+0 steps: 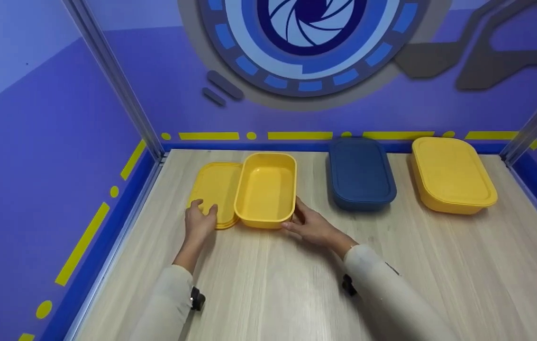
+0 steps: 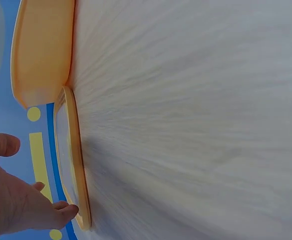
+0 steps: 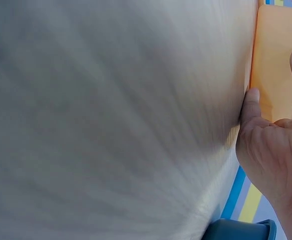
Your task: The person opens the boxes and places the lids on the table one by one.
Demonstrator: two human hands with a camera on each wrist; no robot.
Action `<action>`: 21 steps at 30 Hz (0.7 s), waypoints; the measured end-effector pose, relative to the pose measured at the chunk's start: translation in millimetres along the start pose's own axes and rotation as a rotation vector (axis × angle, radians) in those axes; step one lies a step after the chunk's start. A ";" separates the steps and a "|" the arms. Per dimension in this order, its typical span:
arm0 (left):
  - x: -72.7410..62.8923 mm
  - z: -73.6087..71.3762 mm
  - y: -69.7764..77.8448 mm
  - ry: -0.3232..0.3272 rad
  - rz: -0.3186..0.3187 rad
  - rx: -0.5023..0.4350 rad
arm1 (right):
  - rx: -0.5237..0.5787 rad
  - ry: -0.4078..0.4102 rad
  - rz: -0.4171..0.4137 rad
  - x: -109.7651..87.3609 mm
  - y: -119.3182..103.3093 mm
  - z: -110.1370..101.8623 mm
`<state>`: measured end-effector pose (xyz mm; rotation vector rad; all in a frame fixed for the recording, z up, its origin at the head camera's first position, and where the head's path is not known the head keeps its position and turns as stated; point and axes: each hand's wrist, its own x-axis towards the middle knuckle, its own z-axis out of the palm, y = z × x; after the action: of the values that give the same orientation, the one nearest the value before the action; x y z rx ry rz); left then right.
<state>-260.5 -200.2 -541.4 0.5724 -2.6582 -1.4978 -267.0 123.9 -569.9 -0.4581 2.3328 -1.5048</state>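
Note:
In the head view an uncovered yellow food container stands on the table, its inside bare. My right hand holds it at the near right corner, thumb at the front wall and fingers along the right side. In the right wrist view, thumb and little finger lie against the container's wall. Left of the container a yellow lid lies flat, its right edge against the container. My left hand is over the lid's near left part, fingers spread. The left wrist view shows fingertips at the lid's edge.
A blue lidded container stands right of the uncovered one, near the back wall. Farther right is a yellow lidded container. Purple panels wall the table at the back and both sides.

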 end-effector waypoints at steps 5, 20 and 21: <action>-1.8 2.5 3.9 -0.009 0.021 -0.001 | 0.001 -0.008 0.004 -0.1 -0.4 -0.2; -29.9 14.9 4.3 -0.017 0.206 0.108 | 0.044 -0.032 -0.011 -8.6 -6.1 2.1; -32.8 15.2 4.3 -0.019 0.212 0.118 | 0.035 -0.026 -0.002 -10.1 -6.9 1.9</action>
<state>-234.4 -174.9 -541.2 0.2711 -2.7340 -1.3036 -256.6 124.0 -563.3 -0.4680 2.2831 -1.5294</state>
